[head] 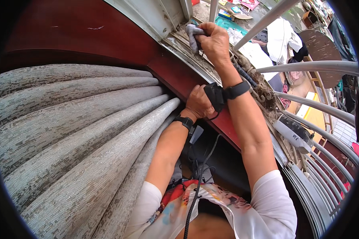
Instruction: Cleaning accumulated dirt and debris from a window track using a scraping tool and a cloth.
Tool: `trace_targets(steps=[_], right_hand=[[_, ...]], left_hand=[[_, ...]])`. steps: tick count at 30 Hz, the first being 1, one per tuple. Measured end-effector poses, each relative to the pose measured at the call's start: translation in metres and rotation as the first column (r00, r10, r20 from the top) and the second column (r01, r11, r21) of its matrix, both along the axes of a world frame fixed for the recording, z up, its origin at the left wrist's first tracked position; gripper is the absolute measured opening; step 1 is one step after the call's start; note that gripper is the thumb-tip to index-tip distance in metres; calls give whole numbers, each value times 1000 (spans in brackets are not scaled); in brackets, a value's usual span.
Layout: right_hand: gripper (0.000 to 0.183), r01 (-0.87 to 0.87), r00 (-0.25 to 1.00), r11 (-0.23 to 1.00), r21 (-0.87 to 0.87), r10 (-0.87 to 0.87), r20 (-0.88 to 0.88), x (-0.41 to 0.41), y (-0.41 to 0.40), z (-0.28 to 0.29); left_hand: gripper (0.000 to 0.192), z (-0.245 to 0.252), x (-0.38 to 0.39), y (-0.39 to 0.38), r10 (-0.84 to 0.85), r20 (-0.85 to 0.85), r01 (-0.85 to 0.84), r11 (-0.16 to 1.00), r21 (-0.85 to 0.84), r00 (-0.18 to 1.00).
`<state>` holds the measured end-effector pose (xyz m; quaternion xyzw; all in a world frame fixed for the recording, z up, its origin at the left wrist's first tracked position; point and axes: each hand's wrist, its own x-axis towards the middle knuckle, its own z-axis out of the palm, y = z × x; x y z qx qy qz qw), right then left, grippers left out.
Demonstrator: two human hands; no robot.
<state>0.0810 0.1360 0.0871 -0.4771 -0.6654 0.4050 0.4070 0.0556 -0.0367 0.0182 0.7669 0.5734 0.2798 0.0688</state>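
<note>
My right hand (pixel 214 40) pinches a bunched grey cloth (pixel 194 37) above the dirty track of the window frame (pixel 184 47). Lower down, my left hand (pixel 197 101) lies curled against the dark red windowsill (pixel 177 76). Its palm faces away, so whether it grips the sill edge or is just closed is not clear. Both wrists carry black straps, and a black device (pixel 214 97) sits on the right one, partly overlapping the left hand.
A pleated grey curtain (pixel 86 119) hangs along my left. Metal window bars (pixel 308 68) curve past on the right, with a white-and-black device (pixel 293 134) beside the outer ledge. Beyond them lie clothes (pixel 282 38) and a round board (pixel 321 56). A black cable (pixel 201 176) hangs before me.
</note>
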Motion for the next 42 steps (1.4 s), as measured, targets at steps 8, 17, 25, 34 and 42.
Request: trace_targets(steps=[8,17,25,34,42], right_hand=[[22,-175,982,957,229,154,106,102,-23,37],[10,-662,639,733,156,443,629,148,-76,-4],[9,-601,719,775,196,416,557,32,-41,-34],[6,-485,809,822,298,291,512,-57,-14,-38],[13,-442,671,897,13,321,669,6,-13,11]], left_hand=[[21,-1,5,8,54,30,-58,986,157,998],[20,0,2,6,66,22,-69,989,130,998],[16,-5,-1,4,53,81,-64,988,139,995],[14,-5,3,1,60,59,-61,998,20,996],[23,-14,-5,-8,41,47,-36,995,-93,998]])
